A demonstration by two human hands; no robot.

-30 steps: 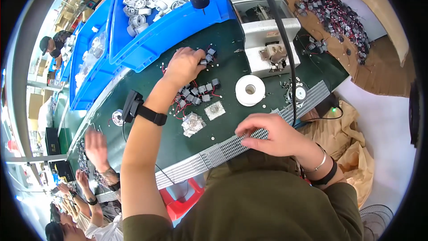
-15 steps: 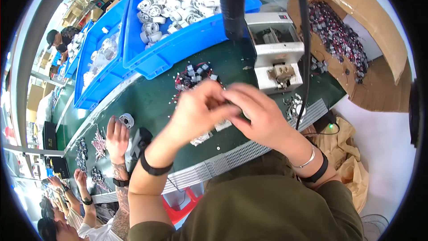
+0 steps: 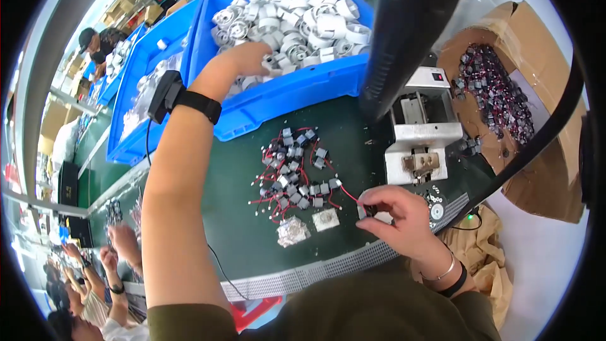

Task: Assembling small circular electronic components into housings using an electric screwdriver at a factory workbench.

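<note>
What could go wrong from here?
1. Snag: the red wire on the small dark part in the right hand reaches the edge of the pile of wired grey parts; lifting it might drag a neighbour along.
2. Spill: the left hand is in among white parts heaped close to the rim of the blue bin; a careless pull could tip one out onto the table.

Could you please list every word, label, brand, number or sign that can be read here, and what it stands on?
None can be read.
Large rectangular blue plastic bin: no lettering shows.
Off-white metal bench machine: any markings are too small or blurred to read.
</note>
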